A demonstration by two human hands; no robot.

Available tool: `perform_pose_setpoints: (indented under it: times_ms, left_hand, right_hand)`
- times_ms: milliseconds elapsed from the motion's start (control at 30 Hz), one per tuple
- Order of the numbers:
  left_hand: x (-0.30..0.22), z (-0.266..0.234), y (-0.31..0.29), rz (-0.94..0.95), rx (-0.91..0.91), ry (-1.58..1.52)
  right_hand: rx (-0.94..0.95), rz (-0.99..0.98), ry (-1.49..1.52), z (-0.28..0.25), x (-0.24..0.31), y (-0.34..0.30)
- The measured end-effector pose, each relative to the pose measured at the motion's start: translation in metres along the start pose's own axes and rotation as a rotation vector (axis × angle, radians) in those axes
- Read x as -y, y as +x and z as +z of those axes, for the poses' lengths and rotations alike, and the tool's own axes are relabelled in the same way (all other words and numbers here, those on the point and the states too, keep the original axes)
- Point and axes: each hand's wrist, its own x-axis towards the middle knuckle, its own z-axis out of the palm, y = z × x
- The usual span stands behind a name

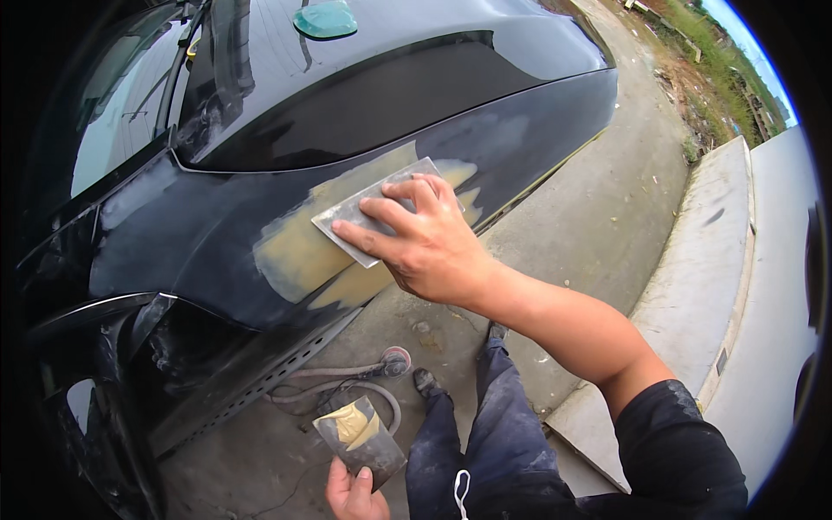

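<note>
My right hand (438,247) presses a flat grey filler spreader (348,213) against the side of a dark car fender (195,230), fingers spread across its back. Yellowish body filler (295,251) lies in smeared patches on the fender around and below the spreader, with thin streaks toward the front. Low down near my legs, my left hand (354,498) grips the lower edge of a dark rectangular plate (383,455), thumb on top. A lump of creamy yellow filler (351,425) sits on the plate's upper part.
On the concrete floor beside my feet lie a round sander (396,360) and its pale hose (392,407). A teal object (325,19) rests on the hood. The open car door (108,390) is at lower left. A pale concrete ledge (693,234) runs along the right.
</note>
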Motion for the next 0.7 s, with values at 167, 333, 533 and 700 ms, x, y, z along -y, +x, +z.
perform_pose_setpoints:
  times_ms: [167, 333, 533, 700]
  left_hand:
    - [-0.003, 0.0, -0.001, 0.006, -0.009, -0.003]
    - [0.002, -0.003, 0.0, 0.001, -0.029, 0.063]
    - [0.004, -0.005, -0.003, 0.004, -0.021, 0.037]
    - [0.002, 0.004, -0.003, -0.006, -0.013, 0.04]
  right_hand:
    - [0.049, -0.013, -0.024, 0.014, 0.005, -0.04]
    - [0.05, -0.052, -0.082, 0.036, 0.001, -0.079]
    - [-0.064, 0.009, 0.02, -0.01, -0.013, -0.07]
    - [-0.082, -0.005, -0.092, -0.034, -0.058, -0.024]
